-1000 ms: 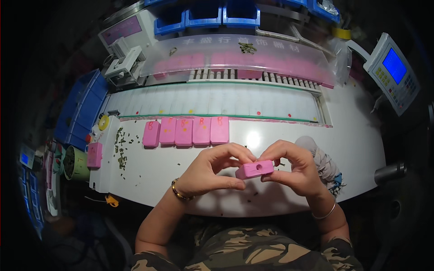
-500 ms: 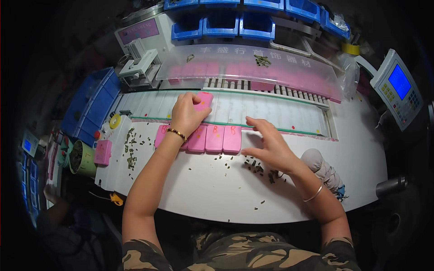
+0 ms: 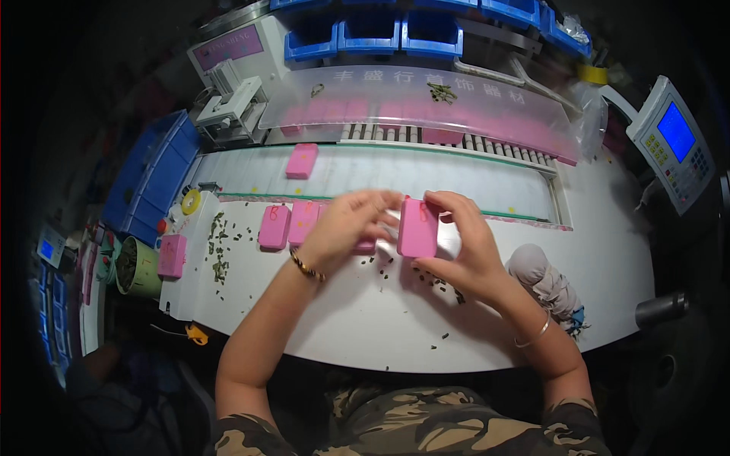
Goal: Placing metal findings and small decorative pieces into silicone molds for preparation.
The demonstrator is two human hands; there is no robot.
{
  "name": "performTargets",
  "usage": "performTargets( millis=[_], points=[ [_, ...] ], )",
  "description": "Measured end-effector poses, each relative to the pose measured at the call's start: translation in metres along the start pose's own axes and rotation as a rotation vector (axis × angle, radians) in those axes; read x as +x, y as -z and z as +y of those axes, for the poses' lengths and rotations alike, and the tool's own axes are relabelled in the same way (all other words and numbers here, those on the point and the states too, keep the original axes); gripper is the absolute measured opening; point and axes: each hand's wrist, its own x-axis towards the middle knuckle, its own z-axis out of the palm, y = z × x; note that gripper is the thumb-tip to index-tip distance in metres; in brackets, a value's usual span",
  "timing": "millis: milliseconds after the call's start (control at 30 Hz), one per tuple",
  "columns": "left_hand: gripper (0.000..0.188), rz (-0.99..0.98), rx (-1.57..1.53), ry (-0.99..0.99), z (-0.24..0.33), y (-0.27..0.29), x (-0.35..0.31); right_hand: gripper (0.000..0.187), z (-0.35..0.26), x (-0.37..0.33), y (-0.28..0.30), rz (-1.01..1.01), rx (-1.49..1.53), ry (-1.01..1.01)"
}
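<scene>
Head view: the white table has a belt at its far side, and one pink case now lies there that the left hand was putting down half a second ago. Both hands have come back together. The right hand grips a new pink box upright, above the table. The left hand curls beside it, fingertips touching. A row of pink boxes waits by the left hand.
</scene>
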Motion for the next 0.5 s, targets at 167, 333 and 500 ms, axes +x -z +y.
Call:
performTargets(
  millis=[167,333,500],
  points=[
    [0.047,-0.344,-0.417,0.014,-0.023,-0.033,-0.023,0.083,-0.022,-0.023,0.015,0.041,-0.071,0.140],
    [0.079,-0.261,0.157,-0.195,-0.006,-0.064,-0.036,0.086,-0.031,-0.050,0.017,-0.006,0.366,-0.188],
    [0.093,-0.344,0.407,-0.276,-0.009,-0.061,-0.042,0.064,-0.044,-0.058,0.012,-0.016,0.174,-0.178]
  ],
)
